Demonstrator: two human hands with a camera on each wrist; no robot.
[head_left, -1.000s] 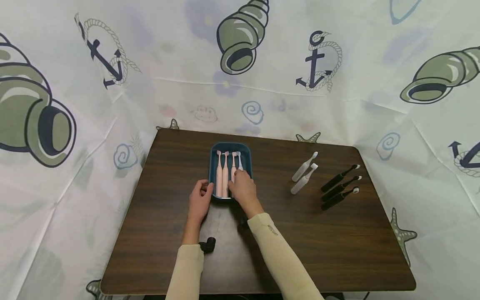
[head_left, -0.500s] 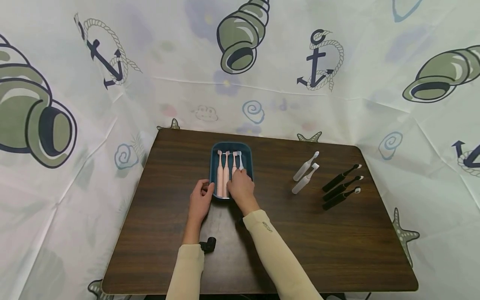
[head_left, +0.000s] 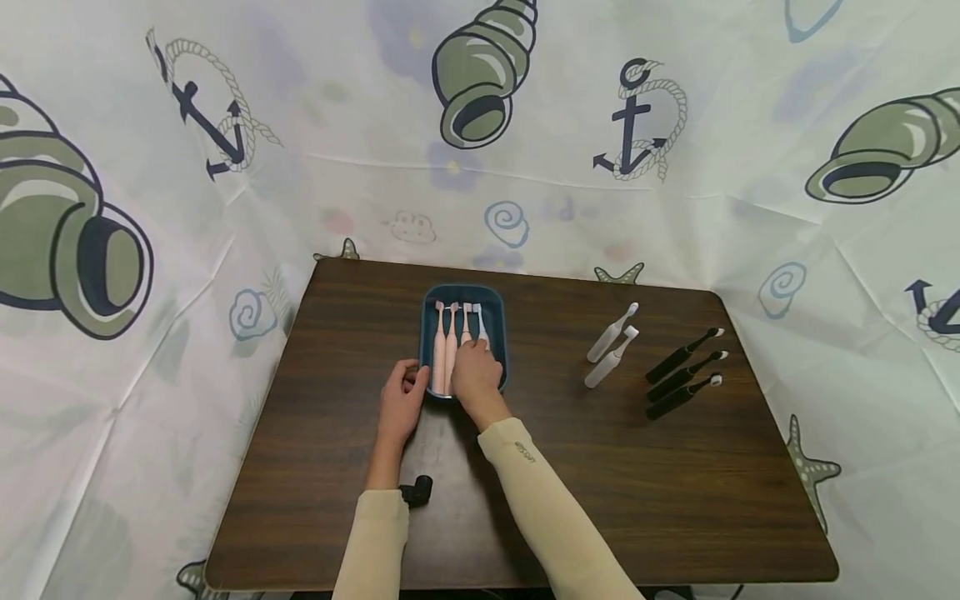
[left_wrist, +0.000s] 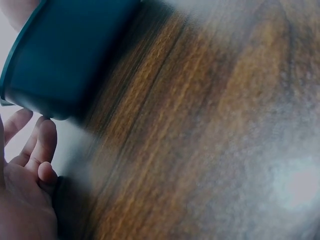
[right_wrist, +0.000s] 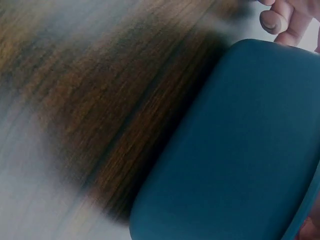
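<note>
A dark blue tray lies on the table with several electric toothbrushes in it. Two pink toothbrushes lie side by side at its left. A third pink toothbrush and a white toothbrush with a pale blue head show only their upper ends; the right hand hides their handles. The right hand's fingers curl down over the third pink toothbrush's handle. At the tray's lower left corner rests the left hand, its loosely bent fingers right at the outer wall.
Right of the tray, two white toothbrushes lie slanted on the brown table. Several black toothbrushes lie farther right, near the table's edge. A printed cloth stands behind the table.
The right hand has shifted slightly left and down over the tray. Under it, the third pink toothbrush has edged left and the white one now tilts more. The left hand stays put.
</note>
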